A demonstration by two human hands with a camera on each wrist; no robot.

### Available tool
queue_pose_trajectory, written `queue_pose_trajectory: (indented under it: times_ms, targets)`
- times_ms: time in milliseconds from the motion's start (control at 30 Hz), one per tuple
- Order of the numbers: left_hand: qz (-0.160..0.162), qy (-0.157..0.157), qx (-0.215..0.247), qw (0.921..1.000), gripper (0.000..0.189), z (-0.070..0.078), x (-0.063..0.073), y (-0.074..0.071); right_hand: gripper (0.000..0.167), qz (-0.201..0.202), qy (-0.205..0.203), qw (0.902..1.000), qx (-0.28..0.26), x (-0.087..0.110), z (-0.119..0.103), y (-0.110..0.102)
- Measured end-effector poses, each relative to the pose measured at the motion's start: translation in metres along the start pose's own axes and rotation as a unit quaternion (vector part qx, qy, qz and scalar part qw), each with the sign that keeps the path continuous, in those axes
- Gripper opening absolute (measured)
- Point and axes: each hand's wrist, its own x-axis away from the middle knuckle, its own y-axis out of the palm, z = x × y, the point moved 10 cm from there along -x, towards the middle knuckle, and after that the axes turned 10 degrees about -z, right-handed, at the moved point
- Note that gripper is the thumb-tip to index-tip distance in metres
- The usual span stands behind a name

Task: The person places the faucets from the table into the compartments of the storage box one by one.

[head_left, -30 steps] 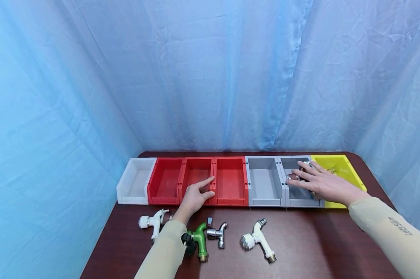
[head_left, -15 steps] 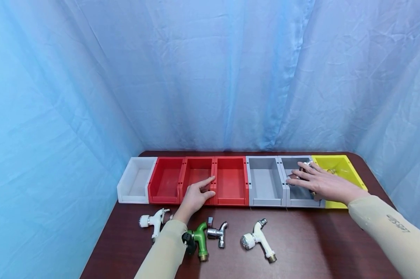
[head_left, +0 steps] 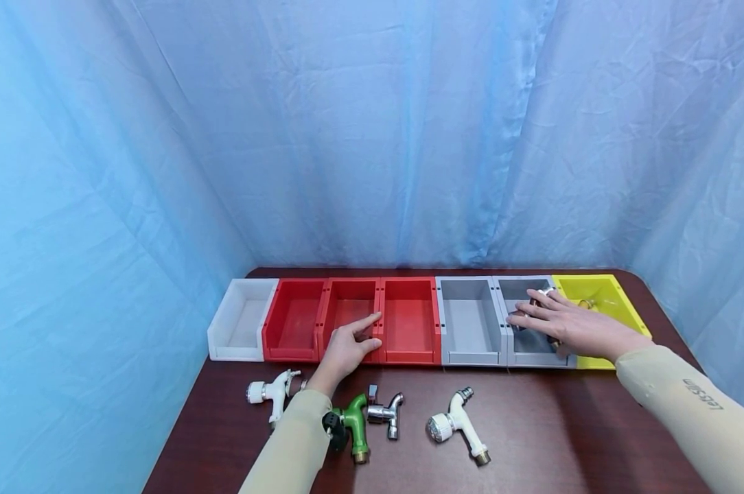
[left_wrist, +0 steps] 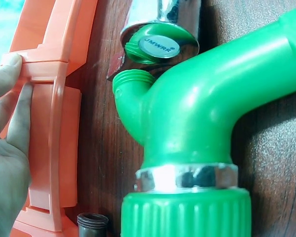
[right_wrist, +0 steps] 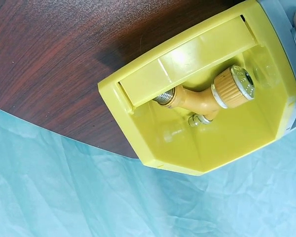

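Note:
My left hand (head_left: 347,350) reaches to the red bins, its thumb and forefinger extended and touching the divider between the middle red bin (head_left: 350,295) and the right red bin (head_left: 407,322). It holds nothing else. Over the right-hand grey bin (head_left: 535,358), my right hand (head_left: 572,329) holds a dark brown and chrome tap (head_left: 536,300) from above, its fingers spread across it. Much of this tap is hidden under the hand. Beside it in the yellow bin (right_wrist: 182,54) lies an orange-yellow tap (right_wrist: 200,100).
On the table (head_left: 532,425) lie a white tap (head_left: 465,425), a chrome tap (head_left: 384,414), a green tap (head_left: 356,425) and another white tap (head_left: 276,394) near the left forearm. A grey bin (head_left: 471,358), red bin (head_left: 293,322) and white bin (head_left: 236,353) complete the row. Blue curtain (head_left: 372,137) surrounds the table.
The brown and chrome tap has turned slightly under my right fingers, and its left end looks darker. My left hand and the taps on the table stay in place.

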Motion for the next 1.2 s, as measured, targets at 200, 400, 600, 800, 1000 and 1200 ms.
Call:
queue_pose_trajectory:
  times_ms: [200,400,600,800,1000,1200]
  targets:
    - [0.001,-0.001,0.000,1.0000,0.059,-0.0012,-0.0008,0.0008,0.110,-0.004,0.005,0.9999,-0.013,0.0002,0.0018,0.0040]
    - [0.002,-0.004,0.003,1.0000,0.059,-0.0023,-0.0007,0.0013,0.112,-0.006,0.009,0.9998,-0.019,0.0002,0.0030,0.0062]
    - [0.007,0.003,0.000,1.0000,0.059,-0.0010,-0.0008,-0.0002,0.112,-0.003,0.004,0.9996,-0.029,0.0002,0.0006,0.0045]
    - [0.006,0.005,-0.001,1.0000,0.058,-0.0009,-0.0009,-0.0006,0.112,-0.010,0.015,0.9995,-0.026,0.0009,0.0003,0.0058]
    - [0.003,0.001,-0.001,1.0000,0.058,-0.0011,-0.0010,-0.0001,0.106,-0.024,0.047,0.9981,-0.032,0.0017,0.0011,0.0078]
    - [0.001,0.001,-0.004,1.0000,0.058,-0.0010,-0.0012,-0.0001,0.093,-0.023,0.074,0.9955,-0.056,0.0030,-0.0025,0.0047]
